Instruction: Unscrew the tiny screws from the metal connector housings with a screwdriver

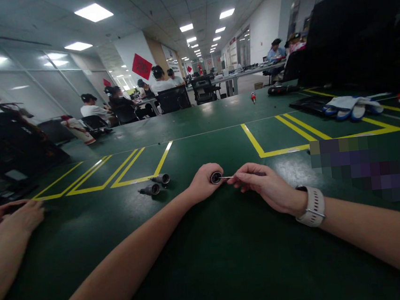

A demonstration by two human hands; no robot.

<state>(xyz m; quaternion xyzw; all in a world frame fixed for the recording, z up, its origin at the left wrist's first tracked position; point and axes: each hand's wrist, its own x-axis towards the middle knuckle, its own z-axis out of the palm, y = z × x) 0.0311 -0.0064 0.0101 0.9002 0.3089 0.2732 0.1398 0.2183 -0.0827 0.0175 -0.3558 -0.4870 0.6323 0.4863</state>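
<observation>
My left hand [205,183] is closed around a dark cylindrical metal part [216,177], its round open end turned toward me. In a pinch, my right hand [255,177] grips a thin metal tool [228,177]; its far end reaches the rim of the part's opening. The tool's kind is unclear, as my fingers cover the rest of it. To the left of my left hand, two similar dark metal parts lie on their sides: a nearer part [150,189] and a farther part [162,179], each with a thin stem.
A co-worker's hands [15,217] rest at the left edge of the green table [204,263]. Yellow tape [288,150] marks areas on it. White-and-blue gloves [353,106] lie at the right, near a large black screen [354,31]. A small red tool [253,97] lies farther back.
</observation>
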